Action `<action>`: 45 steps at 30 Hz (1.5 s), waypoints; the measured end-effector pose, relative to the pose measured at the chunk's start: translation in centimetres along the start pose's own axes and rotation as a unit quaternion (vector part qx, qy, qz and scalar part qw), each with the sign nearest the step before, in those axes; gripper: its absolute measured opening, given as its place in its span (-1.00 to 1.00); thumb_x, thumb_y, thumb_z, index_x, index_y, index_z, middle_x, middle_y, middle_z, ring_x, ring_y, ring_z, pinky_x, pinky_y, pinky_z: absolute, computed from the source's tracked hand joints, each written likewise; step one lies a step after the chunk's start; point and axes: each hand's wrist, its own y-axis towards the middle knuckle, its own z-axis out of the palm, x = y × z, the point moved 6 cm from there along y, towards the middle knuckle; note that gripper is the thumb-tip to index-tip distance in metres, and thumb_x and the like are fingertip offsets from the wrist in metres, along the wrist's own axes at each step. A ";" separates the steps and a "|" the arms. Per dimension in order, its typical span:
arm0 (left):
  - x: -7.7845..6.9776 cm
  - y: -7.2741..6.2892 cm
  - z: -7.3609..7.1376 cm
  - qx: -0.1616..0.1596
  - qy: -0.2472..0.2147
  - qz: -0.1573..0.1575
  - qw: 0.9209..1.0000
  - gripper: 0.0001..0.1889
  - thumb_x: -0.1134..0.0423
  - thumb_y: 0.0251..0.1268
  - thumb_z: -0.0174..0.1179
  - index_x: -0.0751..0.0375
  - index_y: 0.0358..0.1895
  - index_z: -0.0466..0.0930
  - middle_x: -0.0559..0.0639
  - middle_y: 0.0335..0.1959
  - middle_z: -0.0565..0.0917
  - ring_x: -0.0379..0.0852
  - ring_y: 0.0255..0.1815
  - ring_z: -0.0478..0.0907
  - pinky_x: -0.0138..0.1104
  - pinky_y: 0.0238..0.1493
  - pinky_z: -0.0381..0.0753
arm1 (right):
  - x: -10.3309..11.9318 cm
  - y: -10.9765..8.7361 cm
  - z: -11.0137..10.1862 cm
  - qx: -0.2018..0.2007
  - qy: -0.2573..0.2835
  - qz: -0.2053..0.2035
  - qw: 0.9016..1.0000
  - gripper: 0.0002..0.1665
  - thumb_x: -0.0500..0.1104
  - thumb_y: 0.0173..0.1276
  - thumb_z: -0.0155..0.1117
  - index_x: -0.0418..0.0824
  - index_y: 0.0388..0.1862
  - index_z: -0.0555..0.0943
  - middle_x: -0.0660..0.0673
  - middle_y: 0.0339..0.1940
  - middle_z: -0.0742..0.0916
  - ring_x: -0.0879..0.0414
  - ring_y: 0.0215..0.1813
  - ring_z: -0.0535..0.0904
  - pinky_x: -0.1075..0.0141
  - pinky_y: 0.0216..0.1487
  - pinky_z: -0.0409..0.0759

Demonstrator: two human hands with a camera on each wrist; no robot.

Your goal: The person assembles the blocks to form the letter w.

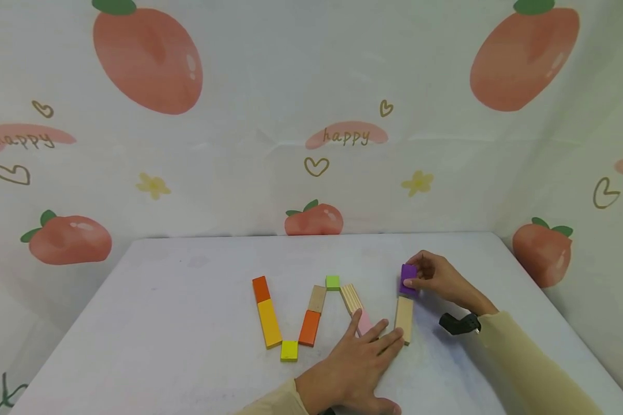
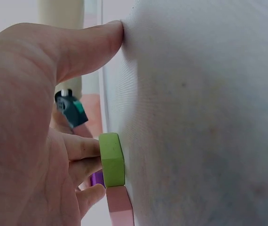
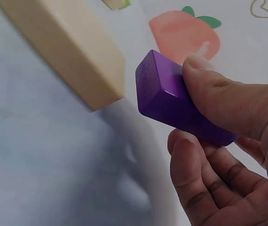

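My right hand (image 1: 438, 280) pinches a purple block (image 3: 167, 94) between thumb and fingers, at the far end of a plain wooden block (image 1: 404, 317). In the right wrist view a narrow gap shows between those two blocks. My left hand (image 1: 355, 366) lies low over the table with its fingers spread and straight. Its fingertips reach the near end of the plain wooden block and the pink block (image 1: 364, 324). In the left wrist view, its fingers touch a green block (image 2: 112, 160), which adjoins the pink block and is hidden under the hand in the head view.
A zigzag line of blocks runs left of my hands: orange (image 1: 261, 289), amber (image 1: 269, 324), a yellow cube (image 1: 289, 351), another orange block (image 1: 309, 328), a wooden block (image 1: 316, 299), a light green cube (image 1: 333, 282) and a ridged wooden block (image 1: 350, 298). The white table (image 1: 187, 323) meets a printed curtain behind.
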 end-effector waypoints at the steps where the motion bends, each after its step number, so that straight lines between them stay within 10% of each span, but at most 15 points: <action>1: 0.0 0.0 0.0 -0.005 0.005 -0.001 1.000 0.06 -0.65 0.20 -0.18 -0.09 0.66 -0.02 -0.25 0.66 -0.03 -0.15 0.65 -0.10 0.20 0.53 -0.08 | -0.1 -0.3 0.0 -0.004 0.000 0.000 1.000 -0.55 -0.29 0.26 0.50 -0.43 0.03 0.52 -0.21 -0.26 0.69 0.11 -0.31 0.60 0.36 -0.33 0.58; 45: 0.2 0.0 0.0 -0.005 -0.006 0.005 1.000 0.06 -0.65 0.20 -0.19 -0.10 0.66 -0.03 -0.25 0.66 -0.04 -0.04 0.67 -0.19 0.21 0.53 -0.10 | -0.8 -1.3 1.0 -0.042 -0.141 0.047 0.988 -0.48 -0.06 0.27 0.53 -0.38 0.07 0.68 -0.14 -0.22 0.61 0.05 -0.25 0.49 0.32 -0.35 0.49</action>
